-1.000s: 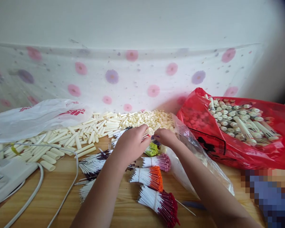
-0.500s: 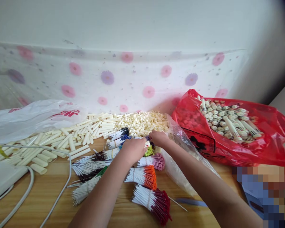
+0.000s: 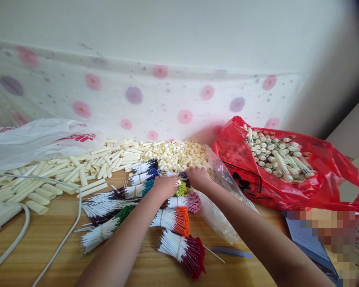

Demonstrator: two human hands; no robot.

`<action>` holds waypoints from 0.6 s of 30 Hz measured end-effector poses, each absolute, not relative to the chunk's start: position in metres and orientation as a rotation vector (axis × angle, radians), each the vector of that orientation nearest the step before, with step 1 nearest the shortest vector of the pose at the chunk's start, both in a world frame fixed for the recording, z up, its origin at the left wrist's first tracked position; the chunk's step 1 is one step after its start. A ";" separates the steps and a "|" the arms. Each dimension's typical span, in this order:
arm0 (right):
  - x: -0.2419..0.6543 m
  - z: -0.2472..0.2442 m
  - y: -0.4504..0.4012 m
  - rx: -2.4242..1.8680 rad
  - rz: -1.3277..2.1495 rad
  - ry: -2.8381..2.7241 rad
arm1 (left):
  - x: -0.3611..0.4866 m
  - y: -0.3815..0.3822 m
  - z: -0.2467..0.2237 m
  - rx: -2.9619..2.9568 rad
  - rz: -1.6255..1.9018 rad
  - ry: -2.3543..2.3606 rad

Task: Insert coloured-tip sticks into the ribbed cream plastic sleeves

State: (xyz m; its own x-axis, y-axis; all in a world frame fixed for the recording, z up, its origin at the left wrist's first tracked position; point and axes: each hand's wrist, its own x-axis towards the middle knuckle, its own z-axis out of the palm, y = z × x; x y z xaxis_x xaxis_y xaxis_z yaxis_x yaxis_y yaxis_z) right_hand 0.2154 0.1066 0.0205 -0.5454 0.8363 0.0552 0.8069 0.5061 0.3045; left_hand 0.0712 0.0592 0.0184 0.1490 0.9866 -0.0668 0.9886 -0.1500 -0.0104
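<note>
Near the middle of the table, my left hand [image 3: 166, 187] is closed round a small cream piece [image 3: 178, 183], whose end shows at the fingertips. Just to its right, my right hand [image 3: 198, 178] has its fingers pressed together beside a bundle of white sticks with purple tips [image 3: 182, 174]; what they hold is too small to tell. Around the hands lie banded bundles with lime [image 3: 181, 189], pink [image 3: 192, 202], orange [image 3: 183, 221], dark red [image 3: 194, 255], teal [image 3: 148, 186], blue [image 3: 152, 174] and green tips [image 3: 124, 215].
Cream tubes [image 3: 77, 169] and small slotted cream pieces [image 3: 179, 153] are heaped at the back. A red bag [image 3: 257, 183] of assembled pieces stands right, beside a clear bag [image 3: 221, 215]. A white cable [image 3: 74, 229] crosses the left. A blue strip [image 3: 231, 252] lies in front.
The camera view has shifted, so the table items appear farther left. Both hands stay close together near the same bundles, still closed.
</note>
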 end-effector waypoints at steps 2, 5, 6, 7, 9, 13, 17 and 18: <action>0.219 0.022 0.106 1.450 0.497 2.634 | 0.072 0.059 0.019 2.352 -0.098 2.034; 0.226 0.025 0.103 1.438 0.545 2.627 | 0.072 0.060 0.019 2.352 -0.100 2.036; 0.229 0.026 0.102 1.430 0.559 2.627 | 0.072 0.060 0.019 2.349 -0.100 2.038; 0.232 0.028 0.100 1.420 0.571 2.627 | 0.072 0.061 0.018 2.344 -0.099 2.040; 0.239 0.032 0.100 1.414 0.588 2.625 | 0.073 0.061 0.018 2.333 -0.095 2.043; 0.258 0.047 0.104 1.477 0.584 2.615 | 0.075 0.057 0.024 2.326 -0.059 2.035; 0.268 0.068 0.097 1.434 0.493 2.741 | 0.079 0.042 0.050 2.422 0.086 1.969; 0.268 0.073 0.092 1.406 0.467 2.798 | 0.079 0.038 0.058 2.457 0.141 1.943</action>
